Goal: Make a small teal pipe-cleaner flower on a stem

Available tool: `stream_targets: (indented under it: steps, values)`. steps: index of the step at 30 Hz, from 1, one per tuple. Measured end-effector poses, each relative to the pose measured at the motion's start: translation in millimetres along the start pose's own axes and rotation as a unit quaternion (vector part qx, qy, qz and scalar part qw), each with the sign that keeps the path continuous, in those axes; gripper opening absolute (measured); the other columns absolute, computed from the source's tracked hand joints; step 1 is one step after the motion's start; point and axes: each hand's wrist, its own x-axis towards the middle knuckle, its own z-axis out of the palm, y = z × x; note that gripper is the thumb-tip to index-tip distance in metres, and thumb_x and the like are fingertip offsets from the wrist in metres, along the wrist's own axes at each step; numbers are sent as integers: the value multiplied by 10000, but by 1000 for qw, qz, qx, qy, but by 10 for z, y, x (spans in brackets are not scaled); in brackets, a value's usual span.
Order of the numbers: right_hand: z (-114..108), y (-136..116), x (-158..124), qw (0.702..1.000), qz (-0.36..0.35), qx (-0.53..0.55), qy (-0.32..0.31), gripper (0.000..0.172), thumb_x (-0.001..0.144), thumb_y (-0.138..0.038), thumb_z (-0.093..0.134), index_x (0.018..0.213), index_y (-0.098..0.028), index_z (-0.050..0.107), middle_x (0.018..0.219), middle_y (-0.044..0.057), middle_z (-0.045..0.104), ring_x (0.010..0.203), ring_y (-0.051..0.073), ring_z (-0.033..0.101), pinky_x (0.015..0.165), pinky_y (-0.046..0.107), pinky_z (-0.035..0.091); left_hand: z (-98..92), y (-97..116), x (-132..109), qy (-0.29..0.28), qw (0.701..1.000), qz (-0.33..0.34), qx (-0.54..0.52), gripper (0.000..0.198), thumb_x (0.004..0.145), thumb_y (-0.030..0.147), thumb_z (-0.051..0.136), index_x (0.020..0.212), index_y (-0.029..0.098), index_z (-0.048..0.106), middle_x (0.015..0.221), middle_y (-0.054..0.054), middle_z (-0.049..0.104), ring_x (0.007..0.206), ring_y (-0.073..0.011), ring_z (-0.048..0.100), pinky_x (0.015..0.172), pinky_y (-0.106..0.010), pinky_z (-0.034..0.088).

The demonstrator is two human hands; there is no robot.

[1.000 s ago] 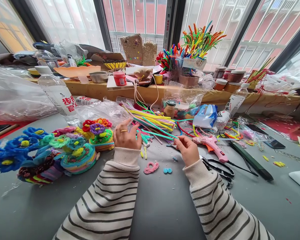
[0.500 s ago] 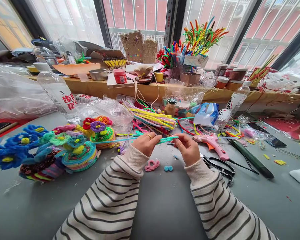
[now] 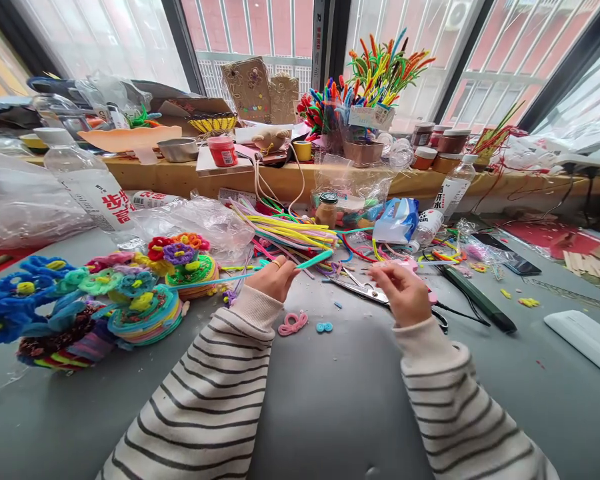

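Note:
My left hand (image 3: 270,280) pinches a folded mint-green pipe cleaner (image 3: 319,259), whose bent end points right. A long light-blue pipe cleaner (image 3: 213,281) runs leftward from the same hand, past the flower pots. Apart from it, my right hand (image 3: 403,290) is held with curled fingers and thumb together, nothing visible in them. Scissors (image 3: 363,289) lie beside and partly behind the right hand, blades pointing left. Behind that hand is a pink glue gun (image 3: 411,265), partly hidden. Below and between the hands rest a pink pipe-cleaner loop (image 3: 293,323) and a small light-blue double coil (image 3: 324,327).
Pipe-cleaner flowers in coiled pots (image 3: 145,317) stand at left. Behind the hands lies a bundle of pipe cleaners (image 3: 290,230), near a jar (image 3: 327,209) and a blue-white packet (image 3: 397,220). A dark green tool (image 3: 477,300) and a white device (image 3: 585,343) are at right.
My right hand has let go of the mint-green pipe cleaner and moved right, uncovering the scissor blades. My left hand keeps hold of it. The view has shifted slightly.

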Motion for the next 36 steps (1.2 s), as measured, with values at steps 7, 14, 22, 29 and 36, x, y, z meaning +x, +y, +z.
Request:
stream_targets:
  steps: [7, 14, 22, 29, 36]
  values:
    - [-871, 410, -320, 926, -83, -338, -148, 206, 671, -358, 503, 777, -195, 571, 808, 66, 599, 769, 213, 540, 703, 329, 405, -62, 48, 3, 67, 996, -61, -23, 309, 796, 370, 299, 724, 178, 531, 676, -24, 551, 570, -122, 492, 475, -222, 279]
    - [-851, 433, -239, 865, -91, -407, -280, 321, 606, -95, 405, 885, -204, 522, 890, 72, 560, 803, 194, 535, 681, 303, 418, -44, 15, 18, 143, 986, -82, -28, 255, 806, 275, 296, 750, 168, 521, 673, -47, 508, 626, -148, 483, 557, -222, 340]
    - [-749, 239, 36, 832, 2, -362, -420, 119, 527, -156, 491, 632, -196, 451, 561, -15, 499, 496, 119, 424, 442, 221, 291, 27, -12, 26, 130, 985, -95, -64, 239, 798, 277, 315, 790, 168, 528, 740, -55, 501, 633, -143, 490, 538, -219, 363]
    - [-826, 88, 26, 857, 179, -82, -477, 129, 625, -262, 499, 568, -199, 402, 499, -18, 561, 423, 113, 497, 422, 223, 367, 21, -1, 27, 170, 978, -100, -74, 237, 795, 264, 328, 789, 159, 540, 784, -69, 506, 650, -131, 488, 564, -201, 373]
    - [-928, 4, -30, 869, 226, 56, -437, 274, 608, -433, 546, 630, -160, 527, 664, 78, 624, 578, 178, 596, 521, 280, 459, -34, 17, 13, 157, 975, -157, -9, 263, 805, 288, 320, 886, 192, 551, 691, -32, 564, 571, -121, 511, 494, -206, 320]
